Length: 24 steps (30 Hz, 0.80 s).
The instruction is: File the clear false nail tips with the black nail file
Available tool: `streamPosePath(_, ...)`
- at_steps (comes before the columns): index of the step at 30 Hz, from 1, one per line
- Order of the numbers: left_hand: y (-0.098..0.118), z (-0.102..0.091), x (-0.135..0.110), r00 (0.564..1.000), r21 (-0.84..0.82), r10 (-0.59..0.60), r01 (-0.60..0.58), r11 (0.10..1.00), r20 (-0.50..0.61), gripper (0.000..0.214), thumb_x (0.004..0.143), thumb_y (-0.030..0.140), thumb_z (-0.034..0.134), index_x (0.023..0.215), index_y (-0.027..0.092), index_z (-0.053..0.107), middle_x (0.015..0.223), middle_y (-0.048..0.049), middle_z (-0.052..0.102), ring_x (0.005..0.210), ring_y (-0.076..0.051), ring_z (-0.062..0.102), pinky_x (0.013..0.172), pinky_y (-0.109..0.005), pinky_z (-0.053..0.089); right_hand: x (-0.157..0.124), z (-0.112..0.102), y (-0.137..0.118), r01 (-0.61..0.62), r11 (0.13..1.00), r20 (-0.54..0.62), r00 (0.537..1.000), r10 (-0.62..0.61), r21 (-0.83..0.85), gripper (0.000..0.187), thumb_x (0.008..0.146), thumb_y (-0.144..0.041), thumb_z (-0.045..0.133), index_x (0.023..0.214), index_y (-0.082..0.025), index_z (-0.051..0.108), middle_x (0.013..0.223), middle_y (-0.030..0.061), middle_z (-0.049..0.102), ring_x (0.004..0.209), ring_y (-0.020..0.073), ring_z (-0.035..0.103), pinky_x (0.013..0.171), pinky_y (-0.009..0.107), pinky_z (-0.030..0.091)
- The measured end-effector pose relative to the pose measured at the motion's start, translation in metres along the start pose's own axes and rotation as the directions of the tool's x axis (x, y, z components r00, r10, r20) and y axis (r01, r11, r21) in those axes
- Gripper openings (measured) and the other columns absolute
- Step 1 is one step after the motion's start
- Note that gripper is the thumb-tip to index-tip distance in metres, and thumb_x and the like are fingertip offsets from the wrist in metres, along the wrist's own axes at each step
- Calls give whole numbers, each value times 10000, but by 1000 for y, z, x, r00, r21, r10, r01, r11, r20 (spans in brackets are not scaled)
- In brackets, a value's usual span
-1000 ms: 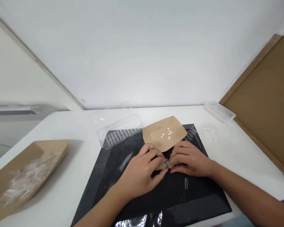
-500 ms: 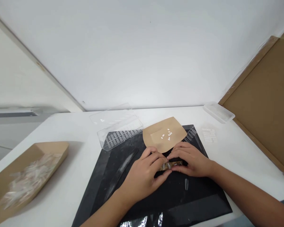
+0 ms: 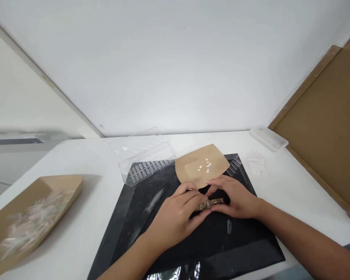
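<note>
My left hand (image 3: pixel 181 214) is closed on one end of a small, narrow gold-brown piece (image 3: pixel 216 201) with a clear, shiny part; its exact kind I cannot make out. At the other end, my right hand (image 3: pixel 235 198) curves round it, thumb along the near side, index finger raised and another finger bent against the far side. A single clear false nail tip (image 3: pixel 229 226) lies just below on the black mat (image 3: pixel 198 249). Behind the hands, several tiny white pieces are scattered on a brown card sheet (image 3: pixel 189 167). Left of the left hand rests a dark nail file (image 3: pixel 151 206).
Clear nail tips on strips sit in an open plastic box (image 3: pixel 147 167) at the back left, more (image 3: pixel 235 166) at the mat's back right. A cardboard tray (image 3: pixel 61 179) of small plastic packets is at left. A translucent tray (image 3: pixel 268 138) and a large cardboard box (image 3: pixel 323 136) stand right.
My right index finger has lifted slightly away from the gold-brown piece. My left hand holds nearly the same place. The view has shifted very little.
</note>
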State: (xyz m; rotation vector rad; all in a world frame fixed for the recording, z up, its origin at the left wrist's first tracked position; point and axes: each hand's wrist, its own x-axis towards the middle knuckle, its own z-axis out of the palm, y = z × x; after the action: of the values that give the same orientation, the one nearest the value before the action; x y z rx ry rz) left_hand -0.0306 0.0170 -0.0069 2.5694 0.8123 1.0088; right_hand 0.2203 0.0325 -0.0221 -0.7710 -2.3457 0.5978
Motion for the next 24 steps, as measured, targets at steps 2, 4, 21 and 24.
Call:
streamPosePath(2, 0, 0, 0, 1000, -1, 8, -8, 1000, 2, 141, 946, 211, 733, 1078, 192, 687, 955, -58, 754, 1000, -238, 627, 870, -377, 595, 0, -1, -1, 7, 1000, -1, 1000, -7, 1, 695, 952, -375, 762, 1515, -220, 384, 1175, 66, 745, 1145, 230, 670, 1109, 478, 464)
streamPosePath(4, 0, 0, -1, 1000, 3, 16, -16, 1000, 2, 123, 949, 209, 730, 1062, 187, 686, 948, -57, 755, 1003, -237, 624, 871, -374, 595, 0, -1, -3, 18, 1000, 1, 1000, -18, -3, 694, 955, -374, 760, 1516, -224, 380, 1169, 61, 745, 1130, 223, 674, 1096, 467, 469)
streamPosePath(21, -7, -6, 0, 962, 176, -18, 68, 982, -271, 217, 976, 60, 611, 1160, 168, 651, 938, -55, 787, 950, -229, 612, 860, -353, 571, -3, -40, -36, 53, 985, 320, 947, 3, -166, 223, 982, -455, 699, 928, -239, 711, 731, -36, 696, 647, 130, 621, 593, 279, 371)
streamPosePath(24, -8, -6, -1, 942, 215, -50, 127, 968, -332, 236, 980, 56, 597, 1186, 165, 636, 928, -54, 794, 954, -234, 611, 870, -355, 567, -9, -42, -49, -17, 972, 440, 889, 122, -235, 131, 898, -356, 804, 966, -258, 751, 829, -34, 758, 728, 154, 694, 607, 283, 392)
